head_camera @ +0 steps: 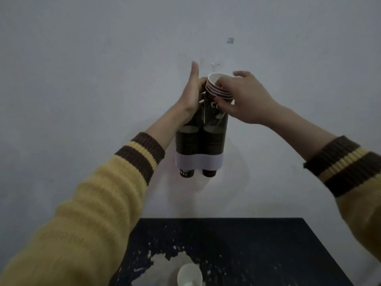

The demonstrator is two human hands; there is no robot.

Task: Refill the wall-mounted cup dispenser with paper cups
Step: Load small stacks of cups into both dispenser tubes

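Several paper cups, stacked, sat tipped at the top of the dispenser. The right hand pinched them just under the rims. The left hand gripped the dispenser's side. They looked light and easy to squash, so a soft hold seemed best.

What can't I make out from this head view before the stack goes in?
All in the head view:
- Right tube mouth of the dispenser: covered by the right hand and its stack of cups.
- Grip of the left hand: most fingers hidden behind its palm and the tube top.
- Cup print: dim, partly covered by the right hand.
- The white cup on the table: cut off by the bottom edge.
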